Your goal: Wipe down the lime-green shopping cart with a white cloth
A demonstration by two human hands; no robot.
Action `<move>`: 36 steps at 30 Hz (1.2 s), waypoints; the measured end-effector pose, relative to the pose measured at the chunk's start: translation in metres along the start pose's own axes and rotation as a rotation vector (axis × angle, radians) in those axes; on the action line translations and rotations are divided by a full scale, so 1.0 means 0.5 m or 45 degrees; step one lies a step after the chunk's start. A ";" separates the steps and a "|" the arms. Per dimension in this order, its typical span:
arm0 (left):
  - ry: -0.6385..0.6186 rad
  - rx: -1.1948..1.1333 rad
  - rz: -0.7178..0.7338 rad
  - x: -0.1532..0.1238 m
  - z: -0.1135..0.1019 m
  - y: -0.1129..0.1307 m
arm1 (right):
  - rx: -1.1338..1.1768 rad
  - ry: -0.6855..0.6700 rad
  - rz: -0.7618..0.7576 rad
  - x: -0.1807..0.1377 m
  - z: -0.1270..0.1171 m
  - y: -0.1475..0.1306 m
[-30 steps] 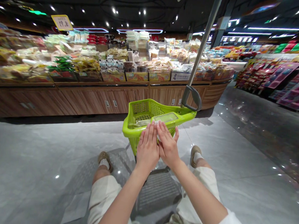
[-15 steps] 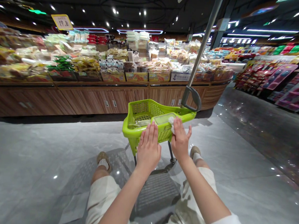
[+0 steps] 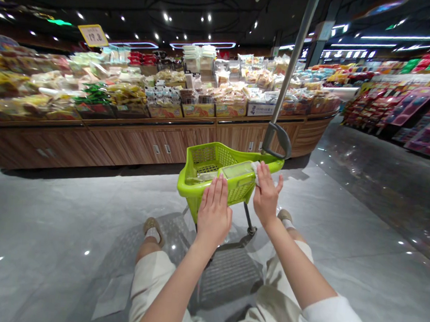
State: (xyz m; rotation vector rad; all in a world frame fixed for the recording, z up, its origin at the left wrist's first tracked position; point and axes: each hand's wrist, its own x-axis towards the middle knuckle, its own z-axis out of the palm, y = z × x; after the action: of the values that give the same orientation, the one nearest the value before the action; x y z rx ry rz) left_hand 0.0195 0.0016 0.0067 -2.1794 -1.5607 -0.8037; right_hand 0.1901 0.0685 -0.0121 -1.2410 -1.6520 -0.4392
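In front of me stands a lime-green shopping cart basket with a grey metal frame below it. My left hand lies on the near rim, its fingers stretched out flat and close together. Farther right along the same rim, my right hand presses a crumpled white tissue against the green plastic. Its fingers cover most of the tissue. Between the two hands is a clear label panel set into the rim. A grey loop handle joins a metal pole at the basket's right end.
A long wooden display counter piled with packaged food runs behind the cart. A yellow-edged price sign rises above it at left. Shelves of packets stand at far right. Grey tile floor surrounds the cart.
My right hand has slid a little to the right along the rim with the tissue. My left hand stays in place on the rim. The view has shifted slightly.
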 end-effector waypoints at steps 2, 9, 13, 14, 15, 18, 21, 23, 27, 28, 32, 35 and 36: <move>-0.010 0.005 -0.010 0.000 0.000 0.000 | 0.049 -0.090 -0.149 -0.017 0.001 -0.060; -0.002 -0.015 0.011 0.001 -0.008 -0.012 | 0.045 -0.162 -0.348 -0.014 -0.018 -0.047; 0.033 -0.033 0.015 0.003 -0.006 -0.007 | 0.022 -0.046 -0.080 0.008 -0.017 0.028; 0.038 -0.037 0.014 0.003 -0.004 -0.004 | 0.016 -0.015 -0.007 0.009 -0.014 0.025; 0.038 -0.038 0.011 0.004 -0.002 -0.001 | 0.012 0.004 0.038 0.008 -0.012 0.013; 0.021 -0.032 0.005 0.006 0.001 0.006 | 0.043 -0.065 -0.052 -0.004 -0.008 -0.058; 0.014 -0.029 0.008 0.005 0.001 0.003 | 0.100 -0.191 -0.289 -0.013 -0.016 -0.106; 0.022 -0.040 0.011 0.003 -0.001 -0.003 | 0.108 -0.222 -0.390 -0.011 -0.024 -0.091; 0.043 -0.069 0.018 0.000 -0.007 -0.009 | 0.067 -0.162 -0.297 0.007 -0.030 0.012; 0.045 -0.070 0.017 0.000 -0.007 -0.008 | 0.054 -0.120 -0.213 0.011 -0.028 0.033; 0.037 -0.067 0.004 0.002 -0.001 0.001 | -0.008 -0.006 0.072 0.012 -0.014 0.017; 0.027 -0.056 0.004 0.004 0.003 0.004 | 0.001 -0.102 -0.024 -0.001 -0.013 -0.075; 0.023 -0.051 0.005 0.004 0.003 0.003 | 0.020 -0.152 -0.109 -0.005 -0.017 -0.102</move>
State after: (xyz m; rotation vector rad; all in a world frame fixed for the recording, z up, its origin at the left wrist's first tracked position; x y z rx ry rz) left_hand 0.0216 0.0035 0.0066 -2.1959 -1.5443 -0.8581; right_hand 0.1497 0.0400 0.0024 -1.2078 -1.8118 -0.4100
